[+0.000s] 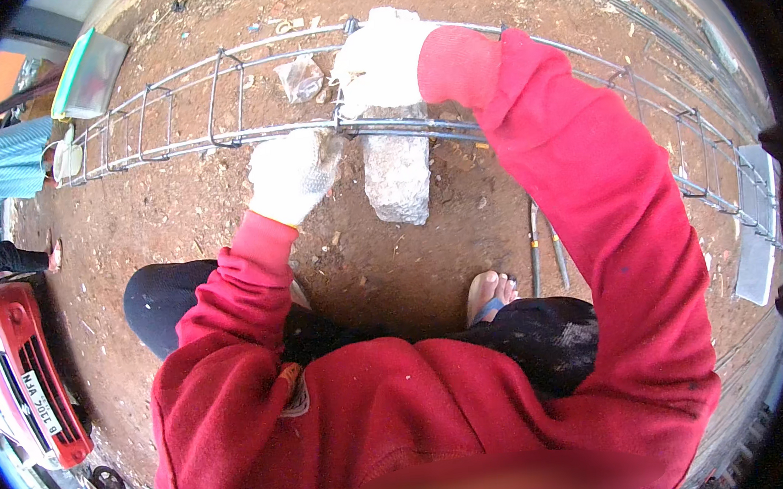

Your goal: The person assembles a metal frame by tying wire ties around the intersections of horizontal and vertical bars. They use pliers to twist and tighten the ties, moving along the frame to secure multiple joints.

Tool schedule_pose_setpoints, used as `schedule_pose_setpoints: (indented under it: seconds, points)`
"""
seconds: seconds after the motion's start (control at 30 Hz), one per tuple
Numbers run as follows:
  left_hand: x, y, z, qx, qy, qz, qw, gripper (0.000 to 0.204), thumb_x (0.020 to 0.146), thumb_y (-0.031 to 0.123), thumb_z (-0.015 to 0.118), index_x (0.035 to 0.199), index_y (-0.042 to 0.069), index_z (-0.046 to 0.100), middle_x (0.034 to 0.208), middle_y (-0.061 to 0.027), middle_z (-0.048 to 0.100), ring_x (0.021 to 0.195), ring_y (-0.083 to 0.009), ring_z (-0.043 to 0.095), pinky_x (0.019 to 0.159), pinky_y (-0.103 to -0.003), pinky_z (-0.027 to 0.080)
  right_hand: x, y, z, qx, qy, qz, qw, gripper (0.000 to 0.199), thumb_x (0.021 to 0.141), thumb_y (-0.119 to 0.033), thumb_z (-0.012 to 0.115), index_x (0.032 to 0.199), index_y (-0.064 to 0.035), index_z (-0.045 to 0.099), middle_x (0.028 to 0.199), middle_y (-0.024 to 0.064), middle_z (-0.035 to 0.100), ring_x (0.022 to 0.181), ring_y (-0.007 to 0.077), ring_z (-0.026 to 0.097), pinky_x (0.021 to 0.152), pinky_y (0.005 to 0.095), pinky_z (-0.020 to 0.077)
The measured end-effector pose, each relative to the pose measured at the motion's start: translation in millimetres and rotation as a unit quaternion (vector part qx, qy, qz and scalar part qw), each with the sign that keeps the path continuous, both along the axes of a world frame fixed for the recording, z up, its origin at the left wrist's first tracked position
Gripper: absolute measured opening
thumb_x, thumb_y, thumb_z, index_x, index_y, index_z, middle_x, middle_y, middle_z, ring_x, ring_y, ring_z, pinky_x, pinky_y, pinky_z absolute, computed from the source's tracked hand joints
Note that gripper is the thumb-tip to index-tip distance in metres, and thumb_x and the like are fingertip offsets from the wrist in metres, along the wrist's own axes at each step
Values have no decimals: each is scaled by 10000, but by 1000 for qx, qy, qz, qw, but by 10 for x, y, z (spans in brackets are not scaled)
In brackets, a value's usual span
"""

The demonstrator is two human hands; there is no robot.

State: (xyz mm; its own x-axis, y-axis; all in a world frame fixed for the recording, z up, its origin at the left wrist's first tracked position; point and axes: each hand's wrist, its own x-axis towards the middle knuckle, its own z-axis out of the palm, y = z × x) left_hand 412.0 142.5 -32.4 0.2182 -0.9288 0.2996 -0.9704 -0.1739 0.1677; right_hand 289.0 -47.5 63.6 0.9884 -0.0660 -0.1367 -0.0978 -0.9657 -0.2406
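A long steel rebar cage (173, 152), made of thin bars and square stirrups, runs from left to right across my front. A pale rough concrete block (397, 180) lies beneath its middle. My left hand (294, 177), in a white knitted glove, is closed at the near bar beside a stirrup joint. Farther off, my right hand (379, 66), also gloved in white, reaches over the cage between its near and far bars. Its fingers are curled near the same stirrup; glare hides what they hold. A crumpled clear plastic bag (301, 79) lies on the dirt beyond the near bar.
At the far left stand a clear plastic box with a green rim (95, 79) and blue fabric (8, 157). A red car front (29, 374) and another person's leg (20, 258) are at left. Loose rods (535, 252) lie by my right foot; a grey panel (757, 248) is far right.
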Motion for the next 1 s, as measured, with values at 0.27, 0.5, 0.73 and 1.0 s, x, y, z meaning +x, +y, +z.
schedule_pose_setpoints:
  seconds: [0.27, 0.5, 0.73, 1.0]
  points:
    - [-188, 80, -26, 10, 558, 114, 822, 184, 904, 196, 643, 880, 17, 684, 736, -86, 695, 514, -148, 609, 478, -283, 464, 22, 1, -34, 24, -9, -13, 1000, 378, 816, -462, 630, 1043, -167, 699, 1032, 85, 661, 1024, 342, 511, 901, 461, 410]
    - [-96, 62, -271, 15, 844, 62, 532, 241, 956, 188, 585, 1098, -3, 624, 955, -111, 708, 569, -110, 590, 490, -230, 455, 75, -69, -138, 91, -96, 63, 989, 277, 815, -361, 661, 869, -90, 683, 867, 126, 649, 827, 306, 590, 780, 407, 469]
    - [-308, 77, -245, -48, 888, 170, 424, 237, 947, 219, 609, 1083, 25, 607, 965, -114, 698, 766, -167, 676, 586, -255, 547, 5, 13, -185, 66, -114, 42, 990, 271, 803, -326, 664, 856, -61, 680, 851, 139, 654, 864, 316, 603, 791, 408, 472]
    - [-250, 88, -95, -319, 369, 59, 871, 258, 816, 148, 767, 1014, 24, 658, 883, -63, 694, 751, -168, 663, 659, -276, 542, 120, -3, -74, 14, -94, -10, 995, 304, 816, -356, 657, 956, -90, 700, 937, 127, 670, 990, 323, 597, 870, 425, 466]
